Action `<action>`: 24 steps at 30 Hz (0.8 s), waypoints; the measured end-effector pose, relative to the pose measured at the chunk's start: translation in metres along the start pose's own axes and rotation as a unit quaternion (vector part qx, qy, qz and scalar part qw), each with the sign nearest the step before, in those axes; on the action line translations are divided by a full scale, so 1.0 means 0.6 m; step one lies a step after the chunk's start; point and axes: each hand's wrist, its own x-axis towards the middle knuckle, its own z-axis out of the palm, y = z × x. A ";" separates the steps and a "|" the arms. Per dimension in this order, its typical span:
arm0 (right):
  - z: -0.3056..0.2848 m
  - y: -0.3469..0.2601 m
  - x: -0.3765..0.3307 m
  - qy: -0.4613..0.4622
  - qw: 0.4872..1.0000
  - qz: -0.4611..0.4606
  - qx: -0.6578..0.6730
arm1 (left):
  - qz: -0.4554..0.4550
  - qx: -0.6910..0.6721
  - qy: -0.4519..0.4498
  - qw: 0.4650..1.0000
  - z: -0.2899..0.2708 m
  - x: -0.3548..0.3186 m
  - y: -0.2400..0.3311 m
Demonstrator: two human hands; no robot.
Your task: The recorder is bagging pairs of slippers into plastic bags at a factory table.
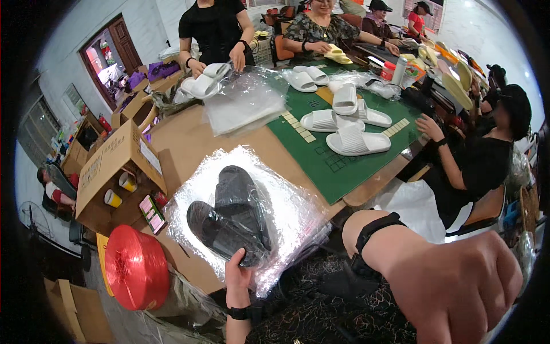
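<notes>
The left hand point(238, 275) pinches dark slippers point(232, 215) inside a clear bag point(292, 212) on the worktop point(183, 140); its fingertips are hidden. The right hand point(458, 286) is clenched, holding nothing visible.

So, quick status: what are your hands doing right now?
Left hand grips dark slippers through clear plastic bag. Right hand raised in a fist, holding nothing visible. Red twine spool sits to the left.
</notes>
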 end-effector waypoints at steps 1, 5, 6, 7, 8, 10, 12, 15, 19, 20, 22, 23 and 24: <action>-0.004 0.003 0.011 0.015 0.999 0.034 0.024 | -0.008 -0.009 0.011 1.000 0.003 0.002 0.002; -0.025 0.015 0.022 -0.039 0.999 -0.008 0.035 | 0.005 -0.023 -0.006 1.000 0.006 0.009 -0.008; -0.030 0.013 0.022 -0.039 0.999 -0.006 0.031 | 0.003 -0.024 -0.010 1.000 0.008 0.014 -0.007; -0.036 0.011 0.015 -0.039 0.999 -0.005 0.029 | -0.007 -0.009 -0.017 1.000 0.028 0.005 0.000; -0.025 0.008 0.010 -0.046 0.999 -0.008 0.027 | -0.009 0.010 -0.026 1.000 0.041 -0.010 0.008; -0.011 0.003 0.000 0.002 1.000 0.008 0.023 | -0.001 0.010 -0.018 1.000 0.038 -0.015 0.008; -0.018 0.012 -0.015 0.053 0.998 0.027 0.027 | 0.028 0.009 0.010 1.000 0.025 -0.015 0.013; -0.026 0.009 -0.009 -0.078 0.990 -0.082 -0.087 | 0.020 0.000 -0.008 1.000 0.021 0.006 -0.001; -0.077 0.014 0.020 -0.153 0.988 -0.020 0.021 | -0.013 -0.037 -0.005 0.999 0.009 0.009 -0.001; -0.089 0.010 0.020 -0.204 0.979 -0.023 0.003 | -0.015 -0.038 -0.016 0.999 0.025 0.012 -0.004; -0.112 0.043 -0.031 -0.095 0.985 -0.097 -0.109 | -0.008 -0.018 -0.005 1.000 0.033 0.008 -0.002; -0.142 0.074 -0.048 -0.009 0.995 -0.064 -0.080 | -0.002 -0.016 0.014 1.000 -0.011 0.010 -0.003; -0.169 0.089 -0.086 0.042 0.990 -0.020 -0.130 | -0.007 -0.017 0.015 1.000 -0.026 0.003 -0.004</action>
